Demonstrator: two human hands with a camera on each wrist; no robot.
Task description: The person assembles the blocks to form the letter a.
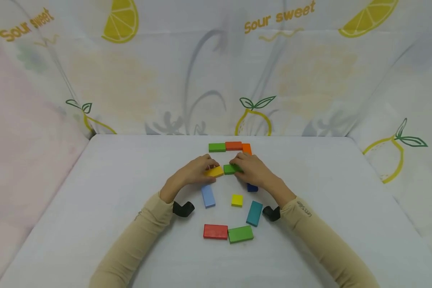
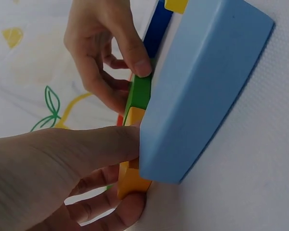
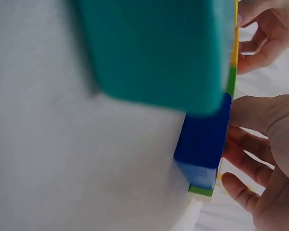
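My left hand (image 1: 193,171) pinches a yellow-orange block (image 1: 216,172) between thumb and fingers, flat on the white table. Just to its right, a green block (image 1: 230,169) is gripped by my right hand (image 1: 254,171), its right end hidden under the fingers. The two blocks lie nearly end to end. Below my right hand a dark blue block (image 1: 252,188) shows partly; in the right wrist view it lies close by the thumb. A light blue block (image 2: 202,91) looms large in the left wrist view, and a teal block (image 3: 154,53) fills the top of the right wrist view.
Farther back, a green block (image 1: 217,147), a red-orange block (image 1: 233,146) and an orange block (image 1: 247,148) form a row with a corner. Nearer stand a small yellow block (image 1: 237,201), a red block (image 1: 215,232) and another green block (image 1: 240,235). A lemon-print cloth (image 1: 129,92) hangs behind.
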